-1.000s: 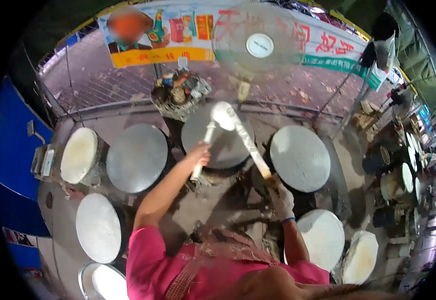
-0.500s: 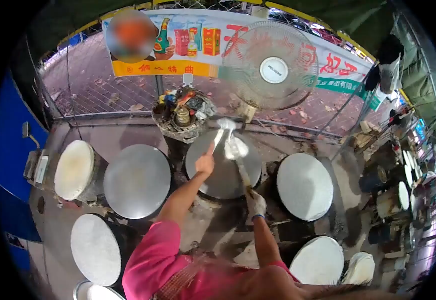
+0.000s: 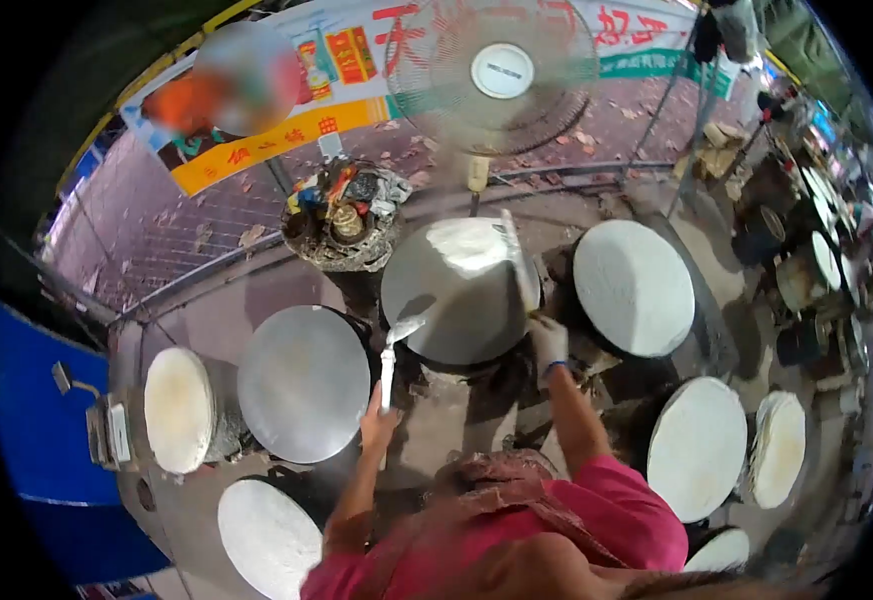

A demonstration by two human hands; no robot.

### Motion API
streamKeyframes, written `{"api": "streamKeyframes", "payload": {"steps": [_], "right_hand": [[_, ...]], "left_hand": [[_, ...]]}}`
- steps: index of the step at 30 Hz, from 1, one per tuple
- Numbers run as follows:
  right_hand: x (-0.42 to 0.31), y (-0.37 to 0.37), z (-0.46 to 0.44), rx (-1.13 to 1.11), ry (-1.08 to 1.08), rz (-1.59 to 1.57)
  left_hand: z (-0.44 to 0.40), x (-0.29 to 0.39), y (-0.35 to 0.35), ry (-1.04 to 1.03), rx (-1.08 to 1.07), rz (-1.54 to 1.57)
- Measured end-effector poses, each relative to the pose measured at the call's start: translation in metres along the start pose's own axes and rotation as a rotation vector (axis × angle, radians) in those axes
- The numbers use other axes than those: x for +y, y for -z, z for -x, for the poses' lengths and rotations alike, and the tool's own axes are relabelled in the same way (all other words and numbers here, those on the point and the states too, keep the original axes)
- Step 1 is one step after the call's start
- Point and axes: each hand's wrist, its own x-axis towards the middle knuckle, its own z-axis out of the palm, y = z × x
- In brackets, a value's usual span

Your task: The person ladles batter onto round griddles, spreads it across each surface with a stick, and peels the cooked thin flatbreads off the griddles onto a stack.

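My left hand is closed around the white handle of a ladle, whose batter-coated end hangs over the near left edge of a round dark griddle. On the griddle's far part lies a patch of white batter. My right hand, in a pale glove, grips the handle of a long, flat spreader. Its blade, smeared white, stands at the batter's right edge.
A bare grey griddle is on the left. White flatbreads cover several more round plates on both sides. A cluttered bucket and a standing fan are behind, before a fence with a banner. More drums stand far right.
Batter has gone from the spreader's end onto the griddle. My left hand and ladle have drawn back toward me; the spreader has moved right. The view has turned.
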Motion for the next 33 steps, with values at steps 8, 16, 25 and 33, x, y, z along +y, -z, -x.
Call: {"api": "streamKeyframes", "payload": {"steps": [8, 16, 25, 33], "right_hand": [[-0.084, -0.034, 0.04, -0.196, -0.175, 0.128], [-0.038, -0.013, -0.001, -0.362, -0.185, 0.224], [0.007, 0.024, -0.075, -0.561, -0.255, 0.218], [-0.034, -0.001, -0.13, -0.628, -0.211, 0.308]], "left_hand": [[0.019, -0.019, 0.017, 0.068, -0.034, 0.02], [0.025, -0.001, 0.002, 0.142, -0.016, 0.135], [0.046, 0.028, -0.017, 0.104, 0.112, -0.065], [0.101, 0.007, -0.042, 0.221, 0.195, -0.119]]}}
